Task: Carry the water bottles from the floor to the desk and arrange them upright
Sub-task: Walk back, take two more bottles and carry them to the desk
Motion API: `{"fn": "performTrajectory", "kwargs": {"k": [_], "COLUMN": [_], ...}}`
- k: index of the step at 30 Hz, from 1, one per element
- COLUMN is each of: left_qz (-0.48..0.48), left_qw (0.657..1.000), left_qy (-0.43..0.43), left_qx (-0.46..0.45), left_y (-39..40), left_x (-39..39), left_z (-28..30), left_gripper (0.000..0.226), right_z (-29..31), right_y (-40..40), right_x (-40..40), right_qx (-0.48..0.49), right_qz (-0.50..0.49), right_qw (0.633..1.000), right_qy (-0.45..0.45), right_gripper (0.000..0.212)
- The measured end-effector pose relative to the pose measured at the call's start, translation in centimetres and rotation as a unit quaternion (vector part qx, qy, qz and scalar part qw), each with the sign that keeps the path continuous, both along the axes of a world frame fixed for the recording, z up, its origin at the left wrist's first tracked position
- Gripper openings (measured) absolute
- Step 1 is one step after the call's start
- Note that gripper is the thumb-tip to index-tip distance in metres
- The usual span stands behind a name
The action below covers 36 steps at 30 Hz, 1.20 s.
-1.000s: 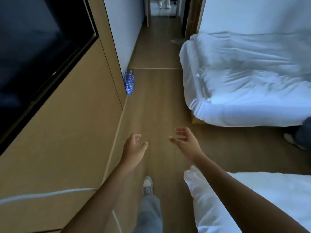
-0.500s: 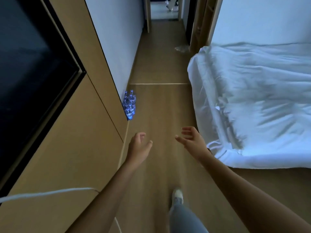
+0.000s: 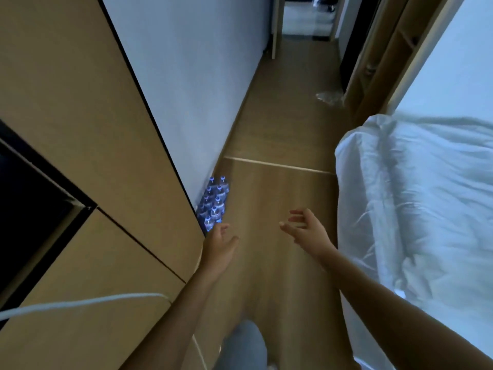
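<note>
The room is dim, with a cool bluish cast. Pale light falls on the bed sheets (image 3: 416,198) at the right and from the doorway (image 3: 306,17) far ahead. Wide-angle distortion bends the wall panels (image 3: 80,102). The whole picture is soft and slightly blurred, the water bottles (image 3: 214,205) glowing blue.

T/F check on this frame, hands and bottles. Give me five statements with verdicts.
1. The water bottles stand on the floor against the wall. True.
2. The left hand holds a bottle. False: it is empty, fingers relaxed, short of the bottles.
3. The right hand is open and empty. True.
4. The bed is on the person's left. False: it is on the right; wood panelling is on the left.
5. The bottles lie scattered across the hallway. False: they stand upright, packed together.
</note>
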<state>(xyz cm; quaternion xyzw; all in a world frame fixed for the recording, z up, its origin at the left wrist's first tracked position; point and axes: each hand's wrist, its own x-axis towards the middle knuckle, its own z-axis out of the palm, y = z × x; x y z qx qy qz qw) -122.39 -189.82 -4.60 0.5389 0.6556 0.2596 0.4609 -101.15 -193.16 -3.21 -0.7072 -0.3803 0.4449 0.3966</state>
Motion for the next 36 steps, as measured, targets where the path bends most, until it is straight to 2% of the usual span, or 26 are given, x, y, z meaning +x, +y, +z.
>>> {"fn": "performTrajectory", "kwargs": {"k": [8, 12, 15, 18, 24, 30, 36], "left_qz": [0.031, 0.03, 0.046, 0.1, 0.181, 0.309, 0.445], "left_qw": [0.999, 0.999, 0.999, 0.994, 0.983, 0.951, 0.894], "left_qy": [-0.014, -0.005, 0.004, -0.012, -0.009, -0.009, -0.021], "left_qx": [-0.014, -0.012, -0.021, -0.044, -0.017, -0.033, -0.047], "left_y": [22.2, 32.5, 39.6, 45.8, 59.9, 71.1, 75.2], "left_x": [5.9, 8.5, 10.8, 12.8, 18.3, 22.9, 21.5], "left_z": [-2.6, -2.0, -1.3, -1.5, -3.0, -4.2, -5.6], "left_gripper": [0.014, 0.02, 0.037, 0.033, 0.029, 0.034, 0.034], "right_z": [-2.5, -2.3, -2.2, -2.8, -4.1, -2.1, -1.8], "right_y": [23.7, 34.4, 42.4, 49.7, 66.5, 82.0, 92.2], "right_x": [5.4, 8.6, 11.2, 13.0, 17.3, 20.8, 16.4], "right_qx": [-0.01, -0.015, -0.015, -0.013, 0.003, -0.036, -0.053], "right_qz": [0.036, 0.046, 0.063, 0.083, 0.174, 0.293, 0.43], "right_qw": [0.999, 0.999, 0.998, 0.996, 0.985, 0.955, 0.901], "right_qy": [0.0, 0.001, 0.007, 0.02, 0.009, 0.011, 0.011], "right_gripper": [0.045, 0.044, 0.042, 0.04, 0.031, 0.031, 0.032]}}
